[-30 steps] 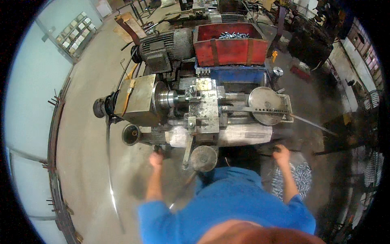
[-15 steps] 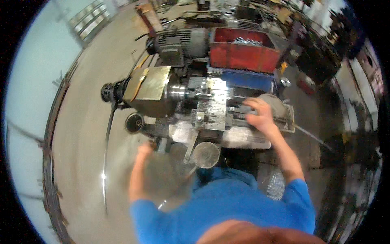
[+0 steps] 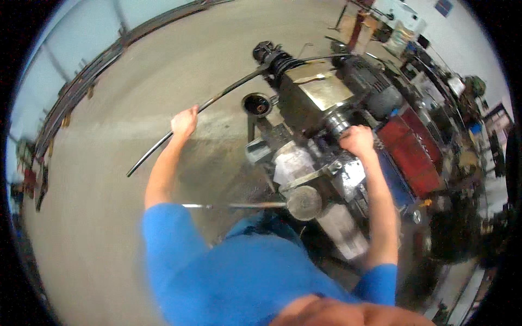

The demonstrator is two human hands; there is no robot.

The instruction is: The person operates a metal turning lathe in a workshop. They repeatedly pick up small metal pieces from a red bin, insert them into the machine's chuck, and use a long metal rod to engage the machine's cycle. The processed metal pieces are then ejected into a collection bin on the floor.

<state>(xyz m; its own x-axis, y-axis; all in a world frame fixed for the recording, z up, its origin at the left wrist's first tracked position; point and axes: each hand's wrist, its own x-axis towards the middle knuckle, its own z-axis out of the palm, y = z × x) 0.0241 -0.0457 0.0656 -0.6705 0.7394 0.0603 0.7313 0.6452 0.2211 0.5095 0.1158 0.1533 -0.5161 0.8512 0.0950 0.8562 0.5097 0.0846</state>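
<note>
My left hand [image 3: 185, 121] is wrapped around a long metal lever bar [image 3: 231, 88], which slants from the far left end of a small lathe down toward the left. The bar's lower end sticks out past my fist. Over the lathe's middle, my right hand [image 3: 358, 141] is closed beside the shiny spindle nose [image 3: 338, 122]. Its fingertips are hidden, so whatever they grip cannot be made out. A yellowish metal cover plate [image 3: 325, 91] tops the headstock between my hands. Nearer to me is a round, flat metal disc [image 3: 304, 203] at the lathe's front.
A dark round cup [image 3: 256, 104] stands at the lathe's front left. Behind the machine are an electric motor [image 3: 375, 81] and a red bin [image 3: 410, 157]. Another rod [image 3: 234, 206] extends left from near the disc. Long bars [image 3: 98, 68] lie along the left wall.
My view has turned left. My left hand has left the lathe's front and taken hold of the lever bar. My right hand has moved from the lathe's right part to near the spindle.
</note>
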